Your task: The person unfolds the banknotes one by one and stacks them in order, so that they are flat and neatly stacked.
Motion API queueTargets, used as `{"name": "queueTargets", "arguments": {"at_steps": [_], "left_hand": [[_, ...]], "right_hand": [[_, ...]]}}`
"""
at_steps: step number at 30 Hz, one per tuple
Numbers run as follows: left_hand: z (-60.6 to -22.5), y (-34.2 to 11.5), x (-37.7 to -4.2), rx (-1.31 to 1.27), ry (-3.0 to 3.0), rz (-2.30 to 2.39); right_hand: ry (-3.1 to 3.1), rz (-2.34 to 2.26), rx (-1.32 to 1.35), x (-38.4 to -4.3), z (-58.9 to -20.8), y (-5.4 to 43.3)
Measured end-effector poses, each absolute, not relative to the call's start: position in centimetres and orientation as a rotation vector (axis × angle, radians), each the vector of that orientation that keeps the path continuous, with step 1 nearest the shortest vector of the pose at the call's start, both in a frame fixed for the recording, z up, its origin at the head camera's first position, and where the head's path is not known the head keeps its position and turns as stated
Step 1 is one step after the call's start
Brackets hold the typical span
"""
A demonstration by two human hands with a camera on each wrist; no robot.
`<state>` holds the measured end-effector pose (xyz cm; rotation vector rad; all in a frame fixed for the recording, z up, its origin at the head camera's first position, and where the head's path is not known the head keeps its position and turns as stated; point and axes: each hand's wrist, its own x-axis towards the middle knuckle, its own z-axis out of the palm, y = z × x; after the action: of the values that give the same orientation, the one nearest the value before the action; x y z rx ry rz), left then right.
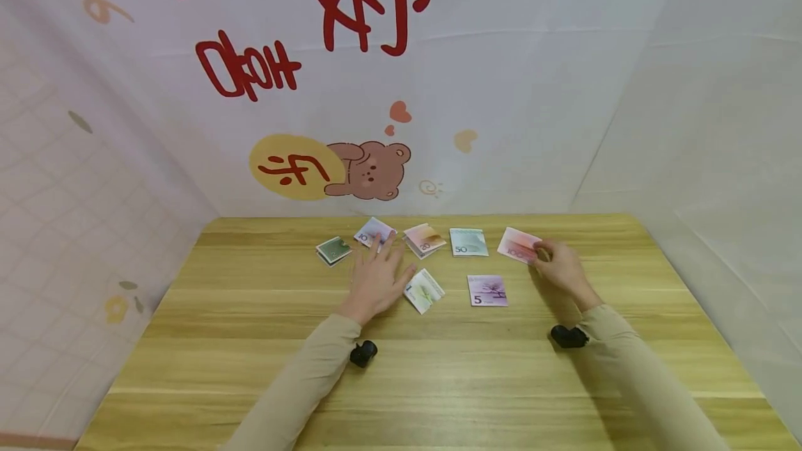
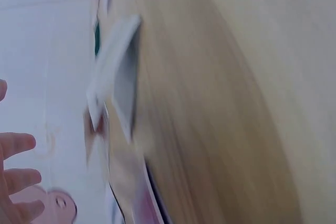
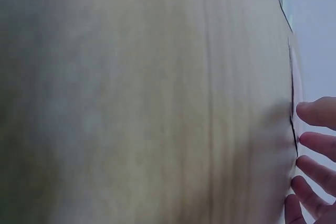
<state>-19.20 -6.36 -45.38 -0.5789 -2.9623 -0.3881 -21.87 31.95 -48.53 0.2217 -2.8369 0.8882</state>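
My left hand (image 1: 376,279) reaches over the blue-purple 10 banknote (image 1: 366,231), its fingers spread and the fingertips over that note. Close to its thumb lies the pale green 1 banknote (image 1: 424,291). At the right, my right hand (image 1: 561,268) touches the right edge of the red-pink 100 banknote (image 1: 515,243) with thumb and fingertips. The thumb (image 3: 315,113) stands apart from the fingers in the right wrist view. Between the hands lie a folded orange 20 banknote (image 1: 424,236), a teal 50 banknote (image 1: 468,242) and a purple 5 banknote (image 1: 487,291).
A folded dark green banknote (image 1: 334,250) lies left of the 10 note. The wooden table (image 1: 438,381) ends at a white cloth wall (image 1: 526,89) printed with a bear (image 1: 374,171) and red characters. Black wrist cameras sit at both sleeves (image 1: 313,371).
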Motion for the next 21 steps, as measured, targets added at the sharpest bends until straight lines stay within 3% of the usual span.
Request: {"name": "queueTargets", "arguments": {"at_steps": [21], "left_hand": [[-45.6, 7.0, -19.8, -0.886, -2.932, -0.600]], "right_hand": [[-2.799, 0.986, 0.317, -21.0, -49.4, 32.2]]}}
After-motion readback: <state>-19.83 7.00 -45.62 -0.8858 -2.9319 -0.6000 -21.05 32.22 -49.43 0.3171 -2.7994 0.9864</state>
